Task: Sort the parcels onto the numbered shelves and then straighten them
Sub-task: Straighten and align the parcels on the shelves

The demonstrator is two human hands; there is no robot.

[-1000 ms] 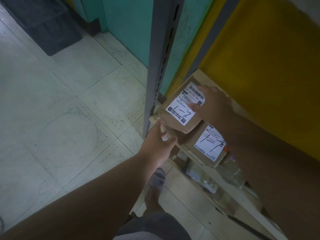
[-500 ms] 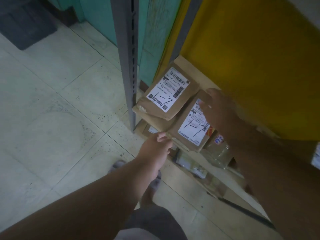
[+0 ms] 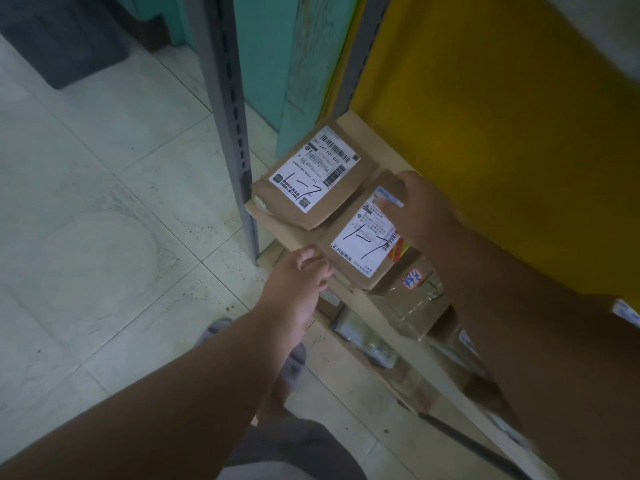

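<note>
Two brown parcels with white labels hand-marked "1-7" lie side by side on a pale wooden shelf [image 3: 277, 230]. The left parcel [image 3: 311, 178] sits by the shelf's corner, and no hand touches it. The right parcel [image 3: 360, 247] lies next to it, overhanging the front edge a little. My right hand [image 3: 426, 213] holds this parcel's far end, thumb on the label and fingers over the back edge. My left hand [image 3: 301, 275] has curled fingers against its near left corner at the shelf's front edge.
A grey slotted upright [image 3: 239, 140] stands at the shelf's left corner. A yellow panel [image 3: 485, 133] rises behind the shelf. A taped parcel [image 3: 419, 299] with a blue-written sticker lies to the right. More parcels fill the shelf below. Tiled floor [image 3: 104, 237] lies to the left.
My right hand has moved from the left parcel to the far end of the right one. My left hand has slid right along the shelf edge to that parcel's near corner.
</note>
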